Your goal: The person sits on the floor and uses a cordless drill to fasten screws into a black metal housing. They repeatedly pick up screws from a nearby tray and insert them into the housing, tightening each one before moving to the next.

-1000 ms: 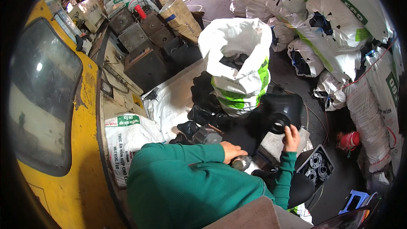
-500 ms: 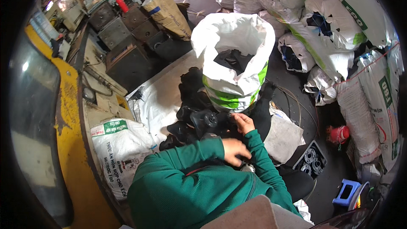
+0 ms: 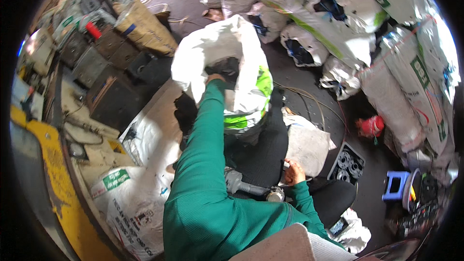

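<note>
Left hand [image 3: 216,78] reaches into a white sack [image 3: 250,60], likely soft, best held by its rim [image 3: 181,65]; right hand [image 3: 294,172] apart, both grips unclear.

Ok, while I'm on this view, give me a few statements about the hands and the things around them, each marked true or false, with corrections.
1. The left hand reaches into the mouth of the white sack. True.
2. The right hand is inside the sack too. False: it is outside, low and to the right of it.
3. The person's sleeves are green. True.
4. The stool at the right is red. False: it is blue.
5. The dark tray at the right holds round parts. True.
</note>
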The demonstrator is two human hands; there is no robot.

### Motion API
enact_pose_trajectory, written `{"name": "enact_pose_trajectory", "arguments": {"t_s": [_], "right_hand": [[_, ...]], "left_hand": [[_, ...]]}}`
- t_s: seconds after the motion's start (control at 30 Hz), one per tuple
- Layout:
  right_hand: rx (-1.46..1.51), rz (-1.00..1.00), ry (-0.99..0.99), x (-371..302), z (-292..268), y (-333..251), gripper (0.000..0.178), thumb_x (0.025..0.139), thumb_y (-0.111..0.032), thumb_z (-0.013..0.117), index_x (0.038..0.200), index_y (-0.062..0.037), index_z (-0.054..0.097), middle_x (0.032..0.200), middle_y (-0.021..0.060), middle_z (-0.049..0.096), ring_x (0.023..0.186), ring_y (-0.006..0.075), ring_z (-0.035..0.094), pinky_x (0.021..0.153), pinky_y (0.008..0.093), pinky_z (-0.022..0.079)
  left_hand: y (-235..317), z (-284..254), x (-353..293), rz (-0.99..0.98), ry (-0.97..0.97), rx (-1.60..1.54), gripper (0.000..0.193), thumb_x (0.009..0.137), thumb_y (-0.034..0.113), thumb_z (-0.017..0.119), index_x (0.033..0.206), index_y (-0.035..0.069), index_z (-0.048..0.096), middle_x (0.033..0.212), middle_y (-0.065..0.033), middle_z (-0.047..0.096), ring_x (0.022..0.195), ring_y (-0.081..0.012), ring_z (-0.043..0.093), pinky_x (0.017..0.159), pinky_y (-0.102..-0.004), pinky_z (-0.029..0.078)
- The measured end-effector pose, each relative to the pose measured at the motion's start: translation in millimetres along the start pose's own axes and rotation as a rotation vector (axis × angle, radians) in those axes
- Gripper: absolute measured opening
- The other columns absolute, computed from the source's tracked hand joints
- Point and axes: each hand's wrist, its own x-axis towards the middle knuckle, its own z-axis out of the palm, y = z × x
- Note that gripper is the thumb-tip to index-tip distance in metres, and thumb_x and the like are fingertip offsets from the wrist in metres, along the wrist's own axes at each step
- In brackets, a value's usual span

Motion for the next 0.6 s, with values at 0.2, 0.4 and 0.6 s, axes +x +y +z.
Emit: {"name": "enact_pose_trajectory", "arguments": {"t_s": [0.2,0.4,0.6], "right_hand": [[-0.06,0.025,-0.042,-10.0,-15.3,31.8,0.022,0.088,-0.022,0.056,0.102,-0.0068,0.063,0.052,-0.0077,0.041,0.04,0.0029,0.029,0.037,0.0209,0.02],[0.002,0.054,-0.047,-1.9,-22.7,30.5,0.021,0.087,-0.025,0.057,0.099,-0.0103,0.066,0.056,-0.0066,0.048,0.043,0.0047,0.037,0.038,0.0215,0.028],[0.029,0.021,0.053,-4.8,-29.5,39.9,0.019,0.083,-0.014,0.06,0.097,-0.0016,0.066,0.094,0.006,0.066,0.085,0.012,0.059,0.077,0.0243,0.046]], "left_hand": [[-19.6,0.0,26.7,0.32,0.125,0.12,0.03,0.082,0.02,0.056,0.108,0.006,0.063,0.111,-0.0126,0.06,0.101,-0.0223,0.058,0.085,-0.0366,0.047],[-23.1,-76.4,-8.3,0.881,0.395,0.137,0.024,0.084,0.015,0.056,0.104,0.004,0.065,0.102,-0.0122,0.064,0.093,-0.0221,0.061,0.082,-0.034,0.048],[-39.8,-213.3,-113.5,0.862,1.377,-0.271,0.025,0.091,0.015,0.049,0.112,0.008,0.061,0.106,-0.0134,0.063,0.092,-0.0235,0.062,0.078,-0.0301,0.05]]}}
